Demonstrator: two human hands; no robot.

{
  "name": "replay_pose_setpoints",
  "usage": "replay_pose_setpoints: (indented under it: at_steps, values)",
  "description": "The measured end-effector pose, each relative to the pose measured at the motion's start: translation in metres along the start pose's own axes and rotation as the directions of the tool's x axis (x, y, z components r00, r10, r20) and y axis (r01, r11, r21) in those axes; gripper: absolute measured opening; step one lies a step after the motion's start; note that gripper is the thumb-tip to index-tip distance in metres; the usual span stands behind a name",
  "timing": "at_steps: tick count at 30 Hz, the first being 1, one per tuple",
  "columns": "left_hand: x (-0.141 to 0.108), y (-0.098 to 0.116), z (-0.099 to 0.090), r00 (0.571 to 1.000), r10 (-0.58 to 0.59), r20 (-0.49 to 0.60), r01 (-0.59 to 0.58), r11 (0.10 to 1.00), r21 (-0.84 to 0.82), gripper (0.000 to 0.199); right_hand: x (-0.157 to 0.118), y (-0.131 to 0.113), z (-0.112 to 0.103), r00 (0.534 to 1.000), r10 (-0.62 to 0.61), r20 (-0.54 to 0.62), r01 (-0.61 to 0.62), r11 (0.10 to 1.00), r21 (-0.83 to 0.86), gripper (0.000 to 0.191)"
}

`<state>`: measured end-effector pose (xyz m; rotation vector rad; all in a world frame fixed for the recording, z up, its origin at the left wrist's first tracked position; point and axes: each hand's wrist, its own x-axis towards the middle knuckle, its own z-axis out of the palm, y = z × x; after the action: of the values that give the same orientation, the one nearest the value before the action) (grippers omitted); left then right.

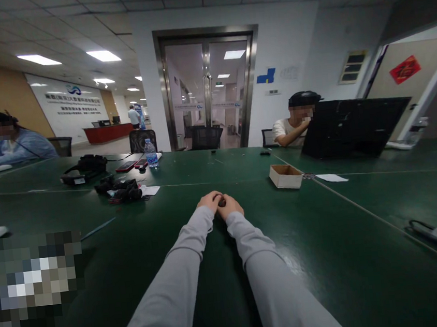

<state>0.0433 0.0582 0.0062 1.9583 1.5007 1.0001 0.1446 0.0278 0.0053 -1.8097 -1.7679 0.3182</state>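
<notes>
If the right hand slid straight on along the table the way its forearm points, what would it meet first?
Almost at once the left hand: the right hand angles up-left and the two already touch around a small dark object. Beyond them, bare green table as far as depth shows.

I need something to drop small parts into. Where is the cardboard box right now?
The cardboard box sits on the green table, right of the two hands and just left of a white paper.
</notes>
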Motion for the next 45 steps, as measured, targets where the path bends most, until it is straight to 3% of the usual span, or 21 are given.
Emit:
replay_pose_setpoints:
  at_steps: [3, 10, 13, 20, 23, 27, 33, 39, 45]
  values:
    - [-0.004, -0.005, 0.004, 0.994, -0.037, -0.098, 0.035, 0.999, -0.024, 0.017, 0.002, 0.001, 0.000, 1.000, 0.011, 0.005, -0.011, 0.999, -0.037, 0.023]
    - [-0.003, -0.019, 0.003, 0.987, 0.043, -0.153, -0.049, 0.998, -0.037, 0.012, 0.004, 0.000, 0.001, 1.000, -0.017, 0.001, 0.017, 0.999, -0.042, 0.016]
    - [-0.003, -0.020, 0.003, 0.985, 0.050, -0.166, -0.061, 0.996, -0.059, 0.013, 0.004, 0.003, -0.002, 0.999, -0.041, 0.005, 0.041, 0.999, 0.011, 0.014]
    - [-0.004, -0.022, 0.008, 0.987, 0.009, -0.162, -0.055, 0.959, -0.278, 0.014, 0.006, 0.012, -0.004, 0.996, -0.081, -0.027, 0.085, 0.968, 0.237, 0.012]
    - [-0.006, -0.026, 0.007, 0.985, -0.048, -0.166, -0.013, 0.936, -0.352, 0.013, 0.009, 0.013, 0.004, 0.998, -0.049, 0.036, 0.027, 0.892, 0.451, 0.018]
    - [-0.008, -0.032, 0.002, 0.976, -0.094, -0.198, 0.008, 0.919, -0.395, 0.013, 0.014, 0.014, 0.011, 0.995, -0.032, 0.098, -0.051, 0.671, 0.739, 0.027]
    - [-0.010, -0.038, -0.002, 0.969, -0.112, -0.218, 0.008, 0.903, -0.429, 0.013, 0.022, 0.025, 0.012, 0.982, -0.049, 0.182, -0.150, 0.380, 0.913, 0.023]
    - [-0.012, -0.038, -0.003, 0.976, -0.073, -0.203, -0.024, 0.898, -0.438, 0.015, 0.020, 0.031, 0.011, 0.974, -0.085, 0.208, -0.167, 0.347, 0.923, 0.024]
    - [-0.017, -0.026, -0.007, 0.979, -0.152, -0.140, 0.045, 0.816, -0.576, 0.015, 0.017, 0.032, 0.009, 0.968, -0.130, 0.216, -0.170, 0.295, 0.940, 0.024]
